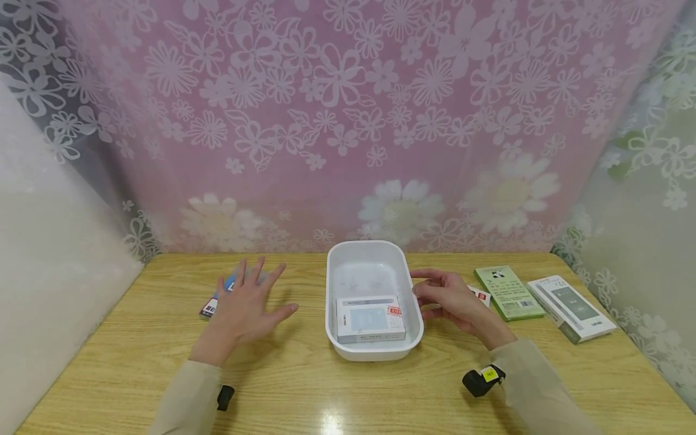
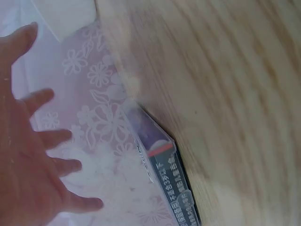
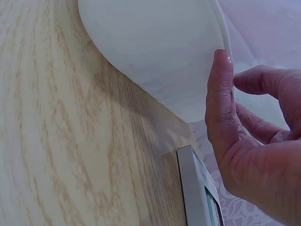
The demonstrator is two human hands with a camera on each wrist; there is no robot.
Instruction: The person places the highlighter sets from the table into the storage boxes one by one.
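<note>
Head view: on a wood-grained table [image 1: 272, 386], a white tub [image 1: 364, 275], upright, with a white carton [image 1: 370, 319] lying flat in its near half, pale blue picture and red print uppermost. Left of the tub, well apart from it, the left hand [image 1: 244, 309], fingers and thumb spread wide, partly hiding a blue package [image 1: 229, 281]. At the tub's right wall, the right hand [image 1: 452, 300], fingers bent, tips against the rim. Right of the tub, mostly hidden behind that hand, a white-and-red box [image 1: 482, 295]; farther right of the tub, a green box [image 1: 508, 294] with a panda picture, and just beside it, farthest from the tub, a white-grey box [image 1: 572, 308]. Behind the tub, a pink flowered curtain [image 1: 304, 121]. Left wrist view: palm and fingers wide apart, holding nothing; on the side of the hand away from the tub, the package, with clear plastic edge, red stripe and white lettering on a dark side. Right wrist view: fingertips on both sides of the tub's rim line, touching it; cannot tell whether pinching or merely resting there. Near the tub's outer wall, a pale-sided box [image 3: 190, 183], cut off by the lower edge.
</note>
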